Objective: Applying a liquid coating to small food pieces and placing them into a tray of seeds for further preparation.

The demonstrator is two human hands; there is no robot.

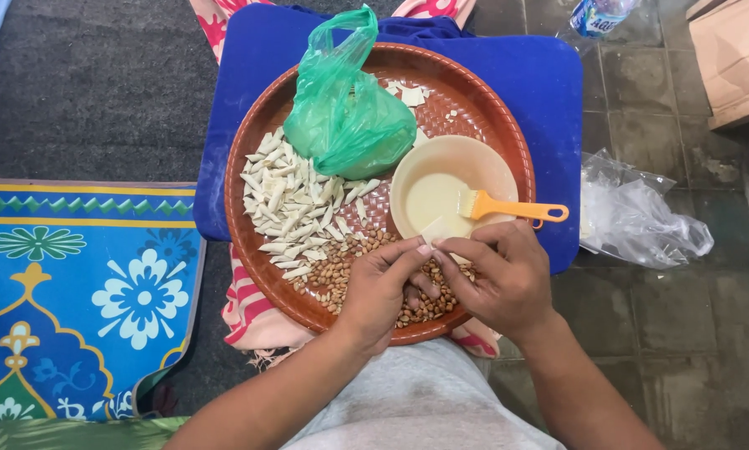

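Woven-pattern tray [249,167], brown and slightly glossy plastic by the look of it. Green bag [349,117] is thin, crinkled, shiny plastic. The bowl [474,162] shows smooth, matt cream plastic; the brush [516,208] has a glossy orange plastic handle. Blue stool top [549,92] looks smooth plastic. Clear bag [641,212] is wrinkled film on rough, stained floor tiles [691,333]. The mat [82,283] looks like printed cloth.

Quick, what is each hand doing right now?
Left hand: fingers pinched on a small white wrapper, over the peanuts.
Right hand: fingers pinched on the same wrapper.
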